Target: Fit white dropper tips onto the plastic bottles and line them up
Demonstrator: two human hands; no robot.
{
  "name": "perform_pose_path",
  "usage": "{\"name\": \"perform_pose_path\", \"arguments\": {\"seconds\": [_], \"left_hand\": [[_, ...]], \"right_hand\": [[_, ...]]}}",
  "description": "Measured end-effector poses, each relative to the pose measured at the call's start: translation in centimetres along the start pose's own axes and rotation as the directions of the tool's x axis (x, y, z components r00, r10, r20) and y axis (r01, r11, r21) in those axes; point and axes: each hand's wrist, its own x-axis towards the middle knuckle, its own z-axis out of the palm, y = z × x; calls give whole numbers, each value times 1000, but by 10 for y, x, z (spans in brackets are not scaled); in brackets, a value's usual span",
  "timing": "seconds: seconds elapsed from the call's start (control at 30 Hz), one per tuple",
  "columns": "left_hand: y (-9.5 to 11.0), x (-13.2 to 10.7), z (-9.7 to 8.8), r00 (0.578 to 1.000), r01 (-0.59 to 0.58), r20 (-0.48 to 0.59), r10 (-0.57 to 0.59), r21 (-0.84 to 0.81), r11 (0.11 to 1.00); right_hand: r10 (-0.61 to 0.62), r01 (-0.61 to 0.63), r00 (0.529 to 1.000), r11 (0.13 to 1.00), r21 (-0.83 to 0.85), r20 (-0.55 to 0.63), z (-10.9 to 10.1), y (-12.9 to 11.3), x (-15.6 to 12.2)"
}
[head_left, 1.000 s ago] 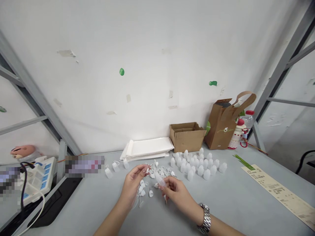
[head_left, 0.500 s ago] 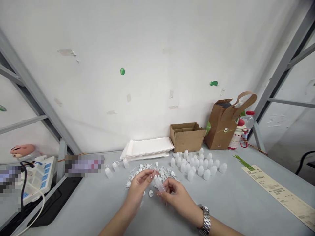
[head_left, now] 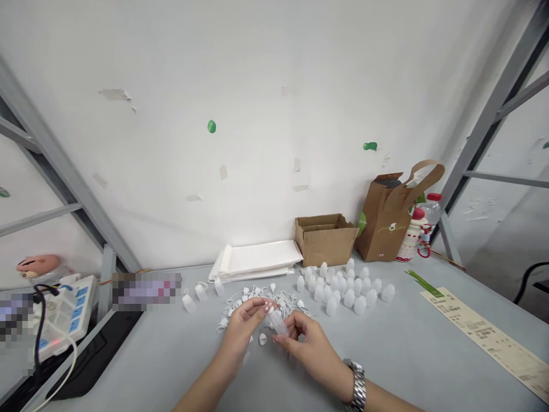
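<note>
A small translucent plastic bottle (head_left: 279,324) is held tilted between my two hands above the grey table. My right hand (head_left: 306,337) grips its lower body between thumb and fingers. At its top end, the thumb and fingertips of my left hand (head_left: 246,323) pinch the white neck or cap; the fingers partly hide it. Just behind my hands lies a pile of white caps with cord loops (head_left: 287,298). One loose white cap (head_left: 263,339) rests on the table between my hands. Several similar translucent bottles (head_left: 338,286) stand grouped to the right.
Three bottles with looped caps (head_left: 201,292) stand at the left. White padded envelopes (head_left: 261,256), an open cardboard box (head_left: 326,246) and a brown paper bag (head_left: 381,223) line the wall. A power strip (head_left: 71,312) is far left; a printed paper strip (head_left: 484,335) lies right.
My hands keep the same hold on the bottle, with only a slight shift of the left fingers at its top. The whole view has moved a little.
</note>
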Motion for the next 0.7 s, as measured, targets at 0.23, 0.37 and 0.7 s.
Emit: {"name": "perform_pose_path", "arguments": {"seconds": [0.23, 0.37, 0.7], "left_hand": [[0, 0, -1, 1000, 11, -16, -10, 31, 999], [0, 1, -2, 999, 2, -52, 1, 51, 999], [5, 1, -6, 997, -74, 29, 72, 71, 995]], "right_hand": [[-86, 72, 993, 986, -154, -86, 1, 2, -4], [-81, 66, 993, 984, -167, -85, 2, 5, -5], [38, -138, 967, 910, 390, 253, -5, 5, 7]]}}
